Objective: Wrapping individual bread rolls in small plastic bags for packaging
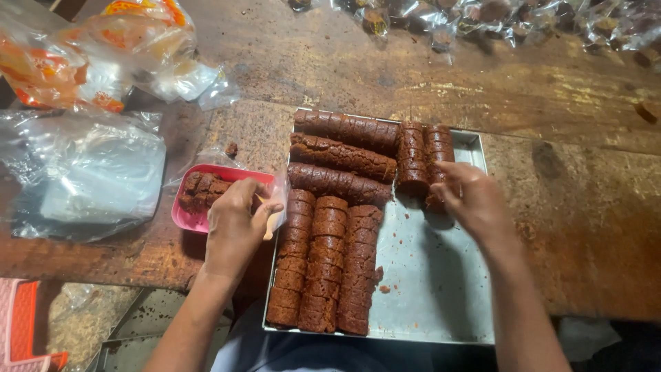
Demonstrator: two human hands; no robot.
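A metal tray (441, 275) on the wooden table carries several brown sliced cake logs (329, 262), some lengthwise, some crosswise (343, 157). My right hand (471, 200) reaches to the short logs (412, 155) at the tray's far right, its fingers closed around slices there. My left hand (234, 224) rests on the rim of a pink plastic tub (189, 219), which holds brown cake pieces (201, 189) inside a clear wrapper. Whether the left hand's fingers pinch the wrapper or the tub cannot be told.
A heap of clear plastic bags (89, 172) lies at the left, with orange-printed bags (82, 55) behind. Wrapped packets (482, 17) line the table's far edge. A pink and orange object (24, 324) sits below the table's front edge.
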